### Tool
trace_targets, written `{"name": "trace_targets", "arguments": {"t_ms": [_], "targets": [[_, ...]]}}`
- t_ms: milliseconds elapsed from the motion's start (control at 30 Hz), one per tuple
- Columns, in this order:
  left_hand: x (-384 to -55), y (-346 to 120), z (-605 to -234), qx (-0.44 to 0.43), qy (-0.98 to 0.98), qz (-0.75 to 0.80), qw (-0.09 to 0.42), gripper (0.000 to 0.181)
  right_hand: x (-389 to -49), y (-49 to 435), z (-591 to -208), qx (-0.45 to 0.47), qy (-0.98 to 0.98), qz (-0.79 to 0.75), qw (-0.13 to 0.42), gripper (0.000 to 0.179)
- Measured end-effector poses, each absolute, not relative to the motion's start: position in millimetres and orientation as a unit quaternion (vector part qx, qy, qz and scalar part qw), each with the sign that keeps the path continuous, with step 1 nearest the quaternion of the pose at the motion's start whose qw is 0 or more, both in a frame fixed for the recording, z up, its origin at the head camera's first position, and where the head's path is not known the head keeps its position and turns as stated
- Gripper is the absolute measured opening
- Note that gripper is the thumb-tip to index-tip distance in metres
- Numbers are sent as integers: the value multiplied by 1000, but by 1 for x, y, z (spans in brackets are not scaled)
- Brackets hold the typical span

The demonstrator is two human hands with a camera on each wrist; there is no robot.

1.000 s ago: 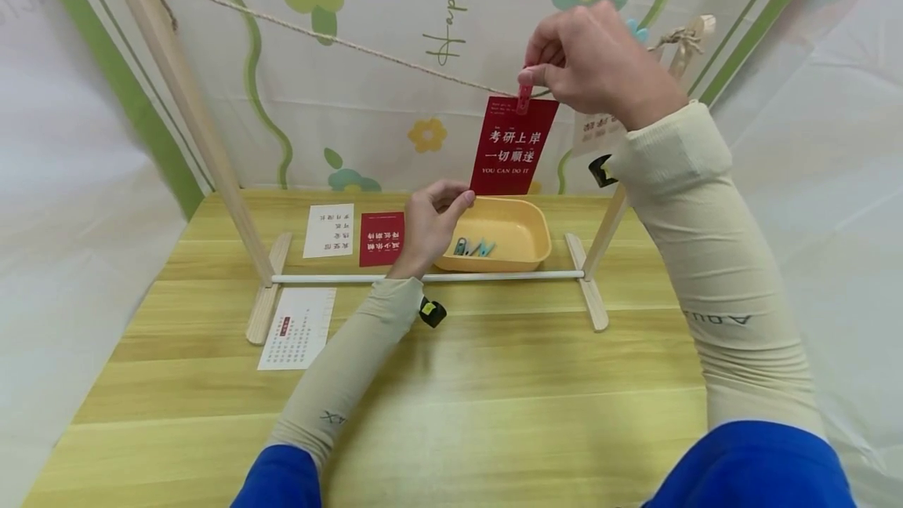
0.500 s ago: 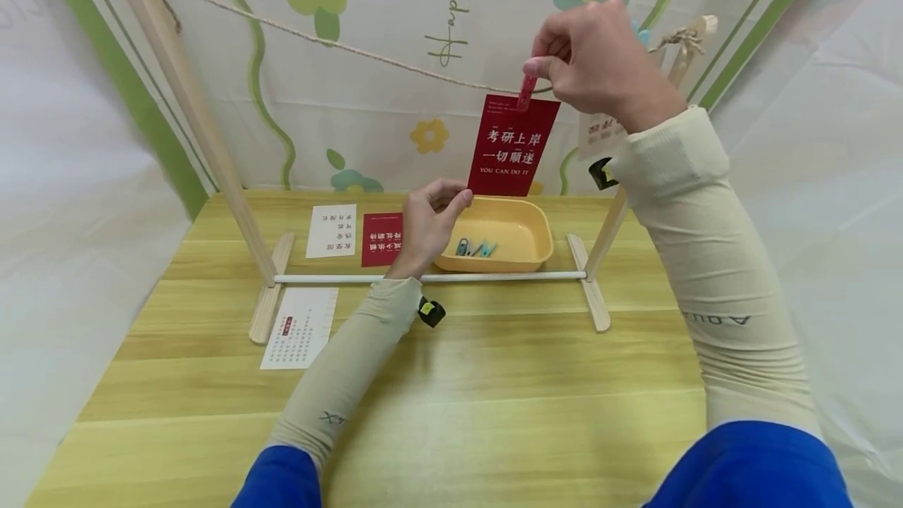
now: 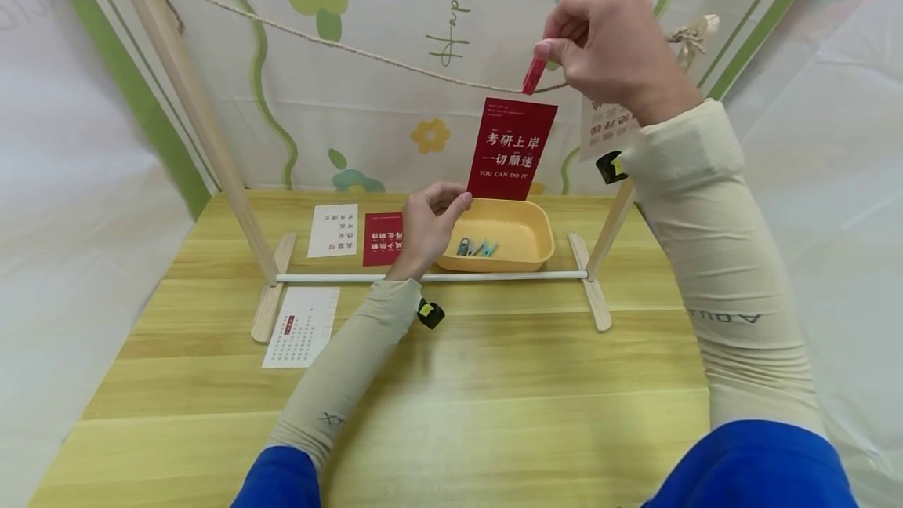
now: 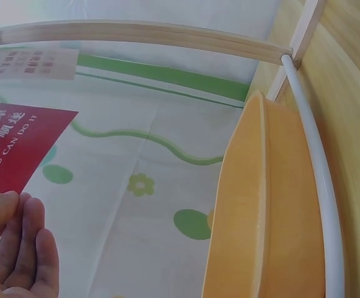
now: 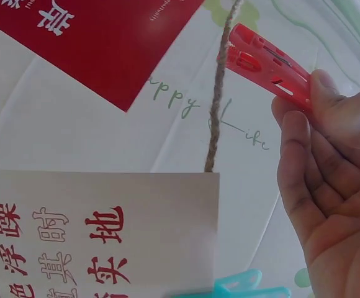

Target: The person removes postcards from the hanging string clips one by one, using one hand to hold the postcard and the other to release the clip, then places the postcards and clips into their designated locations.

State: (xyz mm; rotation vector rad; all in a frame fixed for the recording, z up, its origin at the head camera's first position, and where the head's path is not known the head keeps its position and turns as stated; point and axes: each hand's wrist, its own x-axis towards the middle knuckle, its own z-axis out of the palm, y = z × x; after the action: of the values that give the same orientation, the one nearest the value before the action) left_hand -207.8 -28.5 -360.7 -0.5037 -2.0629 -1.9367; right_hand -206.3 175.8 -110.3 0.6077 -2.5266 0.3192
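Observation:
A red card with white lettering [image 3: 512,149] stands upright below the sagging rope [image 3: 339,46], its top edge a little under it. My left hand [image 3: 426,222] pinches the card's lower left corner between thumb and fingers, as the left wrist view also shows. Above, my right hand [image 3: 617,49] pinches the tail end of a red clothespin [image 5: 267,65]. The clothespin's jaw end overlaps the rope in the right wrist view, with the red card apart from it. A white card with red characters [image 5: 105,233] hangs near the rope's right end, by a blue clothespin [image 5: 242,282].
Under the red card sits a yellow basin [image 3: 525,218] holding several small clothespins [image 3: 476,247]. A wooden frame [image 3: 194,112] with a white crossbar [image 3: 494,277] carries the rope. Two white cards and another red card [image 3: 382,239] lie on the table [image 3: 451,398] at left.
The red clothespin, earlier over the red card's top edge, has come up off it with my right hand, moving up and right. The card has dropped slightly; my left hand still pinches its corner.

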Motion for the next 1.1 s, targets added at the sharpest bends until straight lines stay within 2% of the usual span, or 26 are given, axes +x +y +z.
{"name": "trace_targets", "arguments": {"t_ms": [200,633,1100], "targets": [[-208,-31,-361,-166,-705,-678,126,17,-202,173,-107,223,-930,122,265,25],[-205,-38,-368,-157,-701,-685,126,17,-198,171,-116,236,-930,153,235,26],[-206,-46,-370,-146,-704,-683,128,19,-192,167,-118,270,-912,179,252,29]]}}
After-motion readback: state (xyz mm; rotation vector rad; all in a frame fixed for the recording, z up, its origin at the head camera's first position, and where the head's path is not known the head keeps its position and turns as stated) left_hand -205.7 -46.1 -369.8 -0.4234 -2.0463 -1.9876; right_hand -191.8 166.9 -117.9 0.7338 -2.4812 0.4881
